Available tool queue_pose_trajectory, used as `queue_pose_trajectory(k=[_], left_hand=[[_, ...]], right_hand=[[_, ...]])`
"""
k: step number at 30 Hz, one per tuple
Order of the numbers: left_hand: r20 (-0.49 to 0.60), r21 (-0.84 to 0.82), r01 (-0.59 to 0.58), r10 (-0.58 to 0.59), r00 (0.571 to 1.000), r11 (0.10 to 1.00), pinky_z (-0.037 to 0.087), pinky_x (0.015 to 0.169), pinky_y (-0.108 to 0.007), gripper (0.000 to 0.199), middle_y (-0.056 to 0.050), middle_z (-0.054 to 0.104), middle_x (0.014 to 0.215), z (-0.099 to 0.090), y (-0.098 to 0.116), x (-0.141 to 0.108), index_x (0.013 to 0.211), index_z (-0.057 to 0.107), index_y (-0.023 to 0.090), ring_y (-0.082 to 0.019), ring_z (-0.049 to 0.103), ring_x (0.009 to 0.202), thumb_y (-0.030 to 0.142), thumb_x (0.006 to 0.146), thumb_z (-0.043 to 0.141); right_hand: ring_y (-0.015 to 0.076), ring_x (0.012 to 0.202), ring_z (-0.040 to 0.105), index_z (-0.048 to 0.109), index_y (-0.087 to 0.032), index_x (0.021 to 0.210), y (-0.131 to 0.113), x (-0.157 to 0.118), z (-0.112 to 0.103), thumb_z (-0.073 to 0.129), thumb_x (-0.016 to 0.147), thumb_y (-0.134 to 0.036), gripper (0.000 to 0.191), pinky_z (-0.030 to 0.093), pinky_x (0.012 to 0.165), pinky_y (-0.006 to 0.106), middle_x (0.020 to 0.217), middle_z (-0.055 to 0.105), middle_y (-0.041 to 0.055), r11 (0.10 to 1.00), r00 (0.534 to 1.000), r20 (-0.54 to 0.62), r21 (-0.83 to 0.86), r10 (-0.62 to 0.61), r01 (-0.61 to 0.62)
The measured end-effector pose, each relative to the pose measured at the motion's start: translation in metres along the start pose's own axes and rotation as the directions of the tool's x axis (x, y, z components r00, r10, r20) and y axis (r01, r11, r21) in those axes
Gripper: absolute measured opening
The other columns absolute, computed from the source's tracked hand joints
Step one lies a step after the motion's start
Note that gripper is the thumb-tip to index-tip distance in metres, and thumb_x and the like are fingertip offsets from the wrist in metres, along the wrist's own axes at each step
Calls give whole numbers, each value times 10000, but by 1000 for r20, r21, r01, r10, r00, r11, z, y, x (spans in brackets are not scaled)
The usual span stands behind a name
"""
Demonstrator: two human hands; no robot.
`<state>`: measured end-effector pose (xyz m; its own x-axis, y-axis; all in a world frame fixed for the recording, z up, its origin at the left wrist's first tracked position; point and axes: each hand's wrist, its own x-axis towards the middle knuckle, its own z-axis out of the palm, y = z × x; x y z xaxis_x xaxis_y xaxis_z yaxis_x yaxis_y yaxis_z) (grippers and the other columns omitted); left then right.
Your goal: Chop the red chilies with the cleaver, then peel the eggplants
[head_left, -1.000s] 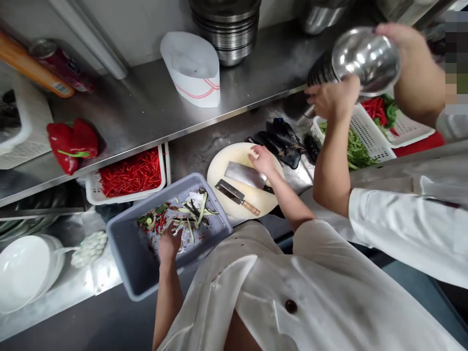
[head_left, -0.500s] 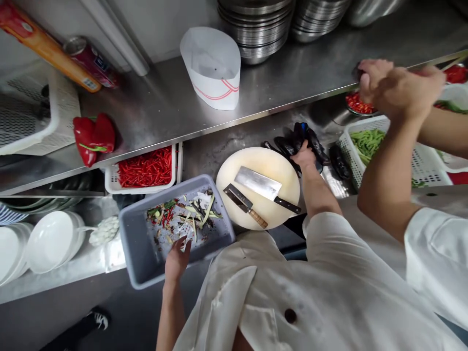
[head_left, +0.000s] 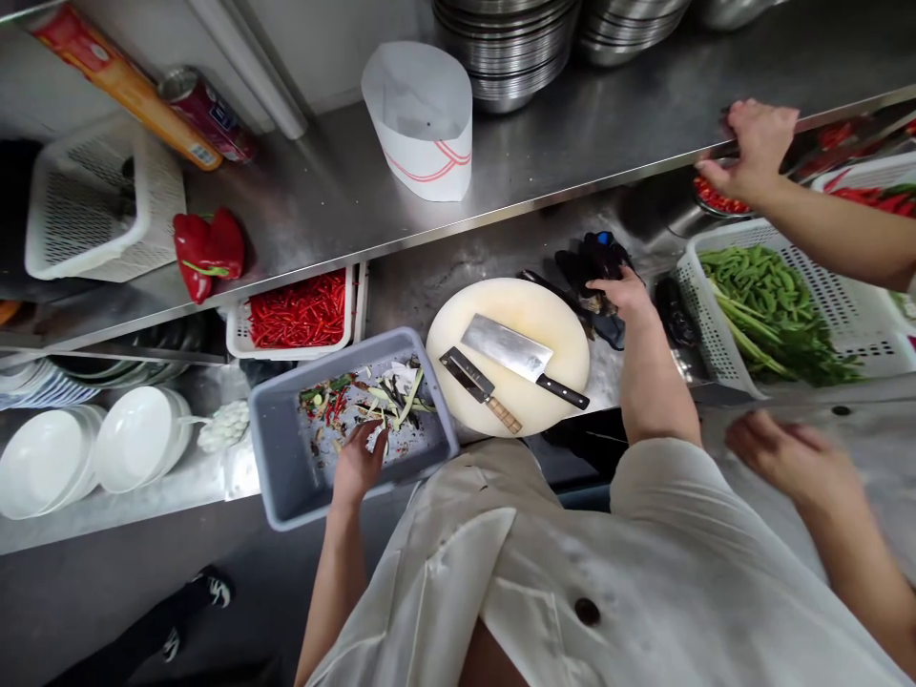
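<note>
My left hand (head_left: pixel 360 461) hovers over the near side of a grey plastic bin (head_left: pixel 287 477), fingers loosely curled and apart, holding nothing visible. Pale and dark peel strips (head_left: pixel 401 401) and other scraps lie in the bin. Beyond the cutting board, my right hand (head_left: pixel 624 291) is on a pile of dark eggplants (head_left: pixel 572 272), its fingers bent over one; the palm side is hidden. On the round white cutting board (head_left: pixel 551 310) rest a cleaver (head_left: pixel 508 345) and a black-bladed peeler with a wooden handle (head_left: pixel 472 379).
A steel shelf (head_left: pixel 315 205) overhangs the counter, bearing a paper hat (head_left: pixel 426 129), a red pepper (head_left: pixel 207 250) and steel bowls. A basket of green beans (head_left: pixel 769 286) stands right; a co-worker's hands (head_left: pixel 762 143) are nearby. Red chilies (head_left: pixel 301 310) and white plates (head_left: pixel 139 434) are left.
My left hand has shifted slightly up and right over the bin. A co-worker's hands have separated, one to the shelf edge, one lower. My right hand stays at the eggplants.
</note>
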<state>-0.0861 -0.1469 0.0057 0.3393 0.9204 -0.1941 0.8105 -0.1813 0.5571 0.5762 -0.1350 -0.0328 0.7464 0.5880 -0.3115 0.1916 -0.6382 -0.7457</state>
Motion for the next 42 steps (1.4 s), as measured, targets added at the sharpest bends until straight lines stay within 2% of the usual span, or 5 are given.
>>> queue_pose_trajectory(k=[7, 13, 20, 27, 42], left_hand=[[-23, -20, -247, 246, 969, 969, 621, 1076, -508, 360, -121, 765, 1290, 18, 56, 35, 1300, 740, 227, -309, 737, 1200, 485, 1123, 564], [139, 68, -632, 620, 772, 772, 365, 1366, -557, 635, -114, 390, 1789, 81, 153, 110, 1686, 503, 260, -350, 359, 1663, 475, 1098, 610], [343, 182, -693, 615, 710, 698, 109, 1398, -709, 711, -37, 204, 1868, 138, 179, 149, 1724, 470, 338, -417, 149, 1735, 562, 1068, 628], [321, 161, -710, 644, 694, 685, 172, 1405, -687, 636, -65, 332, 1828, 135, 177, 156, 1655, 563, 307, -396, 230, 1716, 536, 1067, 642], [-3, -23, -587, 587, 810, 809, 425, 1326, -612, 266, -119, 582, 1582, 97, 173, 105, 1300, 748, 272, -324, 407, 1623, 379, 1104, 605]], right_hand=[[347, 1212, 743, 507, -273, 1589, -28, -127, 60, 887, 819, -538, 899, 603, 1076, 514, 1344, 774, 94, 973, 951, 208, 19, -231, 232], [414, 1284, 661, 599, -219, 1456, -36, -189, 127, 826, 883, -473, 667, 564, 1067, 544, 1286, 765, 150, 838, 854, 438, -322, -282, 441], [348, 1434, 502, 681, -206, 1432, -5, -78, 57, 739, 988, -572, 579, 364, 1287, 475, 1448, 663, 141, 759, 835, 383, -376, -395, 531], [468, 1479, 440, 254, -157, 1755, 68, 59, -10, 832, 892, -549, 1110, 392, 1192, 639, 1616, 449, 312, 792, 991, -106, -598, 78, -127], [347, 1352, 560, 400, 3, 1620, 62, 57, 4, 905, 900, -398, 966, 440, 1088, 477, 1501, 560, 368, 872, 989, -134, -476, 62, -119]])
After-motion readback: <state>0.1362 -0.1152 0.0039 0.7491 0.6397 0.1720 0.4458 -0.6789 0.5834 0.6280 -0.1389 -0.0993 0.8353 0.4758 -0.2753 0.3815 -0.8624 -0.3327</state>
